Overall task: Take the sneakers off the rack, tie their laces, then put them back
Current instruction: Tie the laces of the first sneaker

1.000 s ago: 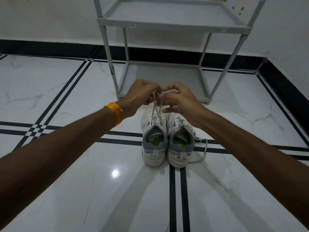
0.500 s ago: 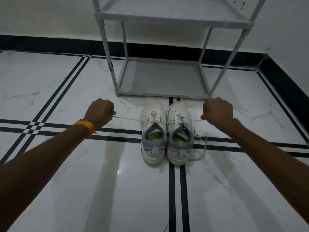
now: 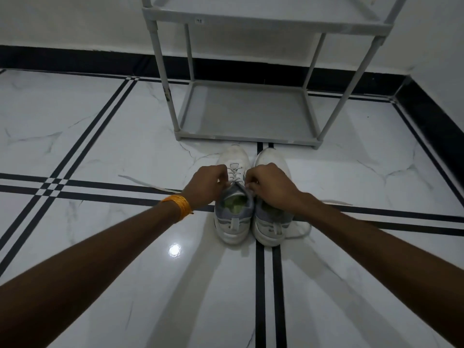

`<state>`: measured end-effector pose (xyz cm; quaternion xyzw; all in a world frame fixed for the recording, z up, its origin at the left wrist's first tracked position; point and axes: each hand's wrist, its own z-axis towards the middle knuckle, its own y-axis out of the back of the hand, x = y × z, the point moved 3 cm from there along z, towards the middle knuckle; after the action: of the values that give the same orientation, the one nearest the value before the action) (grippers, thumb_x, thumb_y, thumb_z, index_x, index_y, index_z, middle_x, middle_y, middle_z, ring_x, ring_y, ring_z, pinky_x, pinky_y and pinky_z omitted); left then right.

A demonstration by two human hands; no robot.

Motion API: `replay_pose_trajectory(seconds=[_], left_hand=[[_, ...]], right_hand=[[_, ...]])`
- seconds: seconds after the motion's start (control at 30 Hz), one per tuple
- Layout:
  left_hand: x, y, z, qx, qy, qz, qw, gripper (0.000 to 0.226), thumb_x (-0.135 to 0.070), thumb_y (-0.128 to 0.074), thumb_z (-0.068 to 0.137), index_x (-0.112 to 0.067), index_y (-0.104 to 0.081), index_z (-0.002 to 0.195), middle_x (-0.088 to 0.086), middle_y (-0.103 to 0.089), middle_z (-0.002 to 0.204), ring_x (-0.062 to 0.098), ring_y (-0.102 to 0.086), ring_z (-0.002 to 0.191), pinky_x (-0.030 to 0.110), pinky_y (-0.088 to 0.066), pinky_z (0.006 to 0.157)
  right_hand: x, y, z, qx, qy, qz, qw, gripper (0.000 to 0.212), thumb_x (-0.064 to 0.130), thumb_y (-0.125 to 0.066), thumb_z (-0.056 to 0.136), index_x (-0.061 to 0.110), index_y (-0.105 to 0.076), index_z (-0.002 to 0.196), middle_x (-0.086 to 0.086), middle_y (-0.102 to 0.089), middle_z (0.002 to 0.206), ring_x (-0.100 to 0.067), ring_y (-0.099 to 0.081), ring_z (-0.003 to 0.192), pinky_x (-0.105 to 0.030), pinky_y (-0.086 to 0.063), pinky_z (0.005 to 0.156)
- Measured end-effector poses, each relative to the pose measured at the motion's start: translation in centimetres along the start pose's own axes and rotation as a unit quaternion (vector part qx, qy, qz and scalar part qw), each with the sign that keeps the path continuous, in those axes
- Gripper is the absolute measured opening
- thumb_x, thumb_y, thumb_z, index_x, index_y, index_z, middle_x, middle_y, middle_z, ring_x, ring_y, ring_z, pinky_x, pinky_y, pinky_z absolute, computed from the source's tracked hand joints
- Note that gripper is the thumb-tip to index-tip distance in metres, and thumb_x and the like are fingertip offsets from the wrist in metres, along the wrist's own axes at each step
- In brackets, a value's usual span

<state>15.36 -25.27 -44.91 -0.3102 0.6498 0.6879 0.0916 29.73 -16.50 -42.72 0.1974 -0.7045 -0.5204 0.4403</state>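
Note:
Two white and grey sneakers stand side by side on the floor, toes toward the rack: the left sneaker [image 3: 233,212] and the right sneaker [image 3: 272,222]. My left hand [image 3: 207,185] and my right hand [image 3: 270,185] are both closed on the left sneaker's laces, close together at the top of its tongue. One lace end [image 3: 148,184] trails left across the floor. The right sneaker's laces [image 3: 301,229] lie loose beside it. My right hand hides much of the right sneaker's tongue.
A grey two-tier shoe rack [image 3: 246,136] stands just beyond the sneakers against the white wall, with nothing on its lower shelf. The floor is glossy white marble with black stripes [image 3: 268,285]. A black skirting [image 3: 75,59] runs along the walls.
Half a second ago my hands were spread wide apart, pulling the laces taut. Now they have come back together over the left sneaker's tongue, and a lace end lies on the floor to the left.

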Motion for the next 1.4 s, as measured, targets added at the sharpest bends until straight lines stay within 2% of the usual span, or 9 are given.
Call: replay_pose_trajectory(seconds=[0.2, 0.4, 0.53, 0.93, 1.0, 1.07, 1.2, 1.27, 1.4], left_hand=[[-0.4, -0.3, -0.3, -0.002, -0.005, 0.045, 0.999, 0.013, -0.015, -0.052, 0.097, -0.003, -0.052, 0.101, 0.018, -0.066, 0.096, 0.029, -0.057, 0.076, 0.038, -0.052, 0.072], [-0.6, 0.4, -0.5, -0.011, -0.08, 0.13, 0.988, 0.023, -0.014, -0.065, 0.088, -0.008, -0.048, 0.103, 0.015, -0.065, 0.097, 0.024, -0.05, 0.073, 0.028, -0.033, 0.064], [0.4, 0.3, -1.1, 0.01, -0.147, 0.194, 0.97, 0.041, -0.006, -0.074, 0.078, -0.006, -0.055, 0.115, 0.017, -0.067, 0.107, 0.034, -0.063, 0.088, 0.035, -0.045, 0.07], [1.7, -0.7, -1.5, 0.015, -0.087, 0.178, 0.98, 0.026, -0.006, -0.065, 0.085, -0.009, -0.053, 0.107, 0.013, -0.068, 0.101, 0.026, -0.057, 0.077, 0.031, -0.046, 0.067], [2.4, -0.2, -1.6, 0.009, -0.024, 0.135, 0.99, 0.009, -0.014, -0.059, 0.092, -0.009, -0.058, 0.1, 0.013, -0.07, 0.094, 0.025, -0.056, 0.073, 0.03, -0.043, 0.066], [3.1, 0.9, -1.7, 0.027, 0.044, 0.041, 0.998, 0.02, -0.026, -0.055, 0.095, -0.014, -0.061, 0.08, 0.009, -0.067, 0.08, 0.024, -0.057, 0.07, 0.027, -0.041, 0.064], [2.0, 3.5, -1.6, 0.014, 0.118, -0.239, 0.964, 0.031, -0.03, -0.054, 0.096, -0.009, -0.065, 0.076, 0.003, -0.07, 0.099, 0.016, -0.06, 0.094, 0.025, -0.042, 0.076], [0.7, 3.8, -1.3, -0.018, 0.134, -0.371, 0.919, 0.028, -0.026, -0.052, 0.098, -0.007, -0.064, 0.082, -0.002, -0.072, 0.107, 0.005, -0.059, 0.101, 0.024, -0.038, 0.091], [-1.1, 1.9, -1.2, -0.035, 0.135, -0.536, 0.832, 0.029, -0.03, -0.047, 0.101, -0.007, -0.063, 0.091, 0.013, -0.074, 0.106, 0.022, -0.071, 0.103, 0.033, -0.052, 0.093]], right_hand=[[0.1, -0.5, 0.7, 0.023, -0.017, 0.007, 1.0, 0.021, 0.03, -0.064, 0.087, 0.01, -0.066, 0.085, -0.007, -0.068, 0.078, -0.02, -0.061, 0.069, -0.031, -0.047, 0.062], [-0.5, 0.3, 1.4, -0.015, 0.004, -0.02, 1.0, 0.01, 0.007, -0.062, 0.084, 0.008, -0.072, 0.083, -0.01, -0.072, 0.081, -0.024, -0.065, 0.075, -0.027, -0.042, 0.063], [-1.3, -0.1, 0.7, -0.006, 0.011, -0.102, 0.995, 0.01, 0.006, -0.057, 0.081, 0.004, -0.066, 0.084, -0.017, -0.069, 0.084, -0.033, -0.062, 0.078, -0.034, -0.044, 0.063], [-0.8, -0.8, 0.4, 0.073, -0.018, -0.134, 0.988, 0.005, 0.007, -0.06, 0.081, 0.003, -0.057, 0.081, -0.021, -0.066, 0.091, -0.035, -0.063, 0.08, -0.035, -0.045, 0.063], [-0.5, -0.1, 0.0, 0.085, -0.024, -0.076, 0.993, 0.012, 0.011, -0.058, 0.087, 0.0, -0.064, 0.086, -0.018, -0.068, 0.09, -0.032, -0.065, 0.082, -0.033, -0.045, 0.064], [-0.1, 1.4, -0.2, 0.102, -0.04, 0.096, 0.989, 0.019, 0.018, -0.059, 0.091, 0.002, -0.069, 0.091, -0.01, -0.071, 0.092, -0.023, -0.066, 0.089, -0.031, -0.047, 0.072], [0.0, 3.3, 0.2, 0.03, -0.103, 0.461, 0.881, 0.025, 0.024, -0.054, 0.096, 0.007, -0.071, 0.098, -0.003, -0.072, 0.114, -0.011, -0.063, 0.11, -0.028, -0.042, 0.099], [0.3, 2.3, 0.4, 0.002, -0.131, 0.56, 0.818, 0.026, 0.022, -0.051, 0.098, 0.002, -0.068, 0.102, -0.006, -0.073, 0.112, -0.015, -0.066, 0.109, -0.031, -0.044, 0.101], [1.3, 0.2, 0.5, -0.033, -0.15, 0.679, 0.718, 0.016, 0.012, -0.051, 0.098, 0.006, -0.066, 0.097, -0.014, -0.07, 0.103, -0.026, -0.068, 0.101, -0.036, -0.053, 0.093]])
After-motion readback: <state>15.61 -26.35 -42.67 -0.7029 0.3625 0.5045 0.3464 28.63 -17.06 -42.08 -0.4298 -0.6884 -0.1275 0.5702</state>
